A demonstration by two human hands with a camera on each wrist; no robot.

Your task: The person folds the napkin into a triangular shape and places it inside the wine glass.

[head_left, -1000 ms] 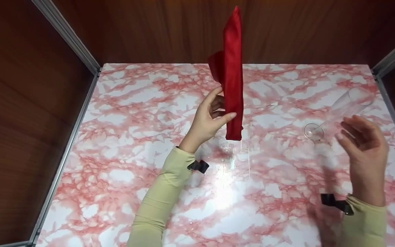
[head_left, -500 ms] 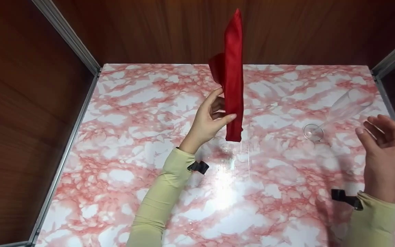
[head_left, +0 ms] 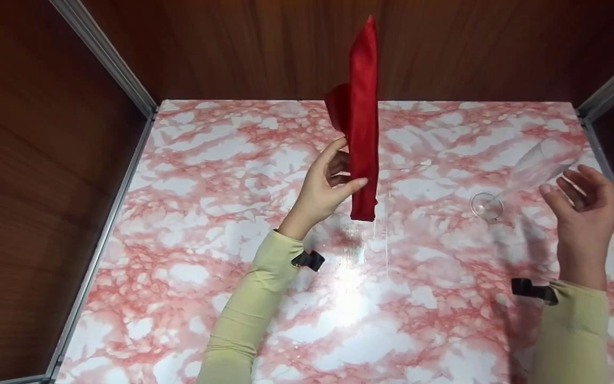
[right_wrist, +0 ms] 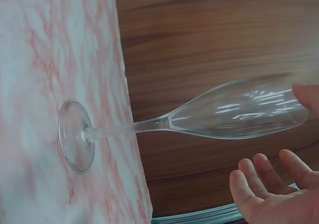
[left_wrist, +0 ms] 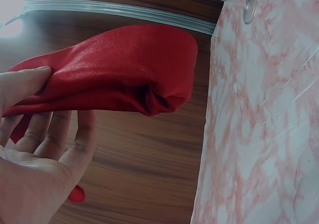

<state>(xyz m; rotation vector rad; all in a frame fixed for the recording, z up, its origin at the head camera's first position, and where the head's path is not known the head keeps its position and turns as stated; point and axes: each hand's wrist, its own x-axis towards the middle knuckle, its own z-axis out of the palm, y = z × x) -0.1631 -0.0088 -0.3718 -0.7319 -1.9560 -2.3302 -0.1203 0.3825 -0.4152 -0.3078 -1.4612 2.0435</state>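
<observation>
A folded strip of shiny red cloth (head_left: 364, 122) is held up over the middle of the table by my left hand (head_left: 320, 186). The left wrist view shows the thumb on top of the red cloth (left_wrist: 129, 64) and the fingers beneath it. At the right, a clear champagne flute (head_left: 531, 170) stands upright on its round foot. My right hand (head_left: 587, 213) is just to the right of the flute, fingers loosely bent and holding nothing. In the right wrist view the thumb and fingers lie either side of the flute's bowl (right_wrist: 239, 109); contact cannot be told.
The table (head_left: 190, 298) has a pink and white marbled top. Dark wood panels (head_left: 243, 48) rise behind it and at both sides, with metal rails (head_left: 107, 224) along the corners and side edges. Black wrist cameras (head_left: 533, 290) sit on both green sleeves.
My right hand first moved right, then came back a little left and up towards the flute. The left hand and the red cloth have barely moved.
</observation>
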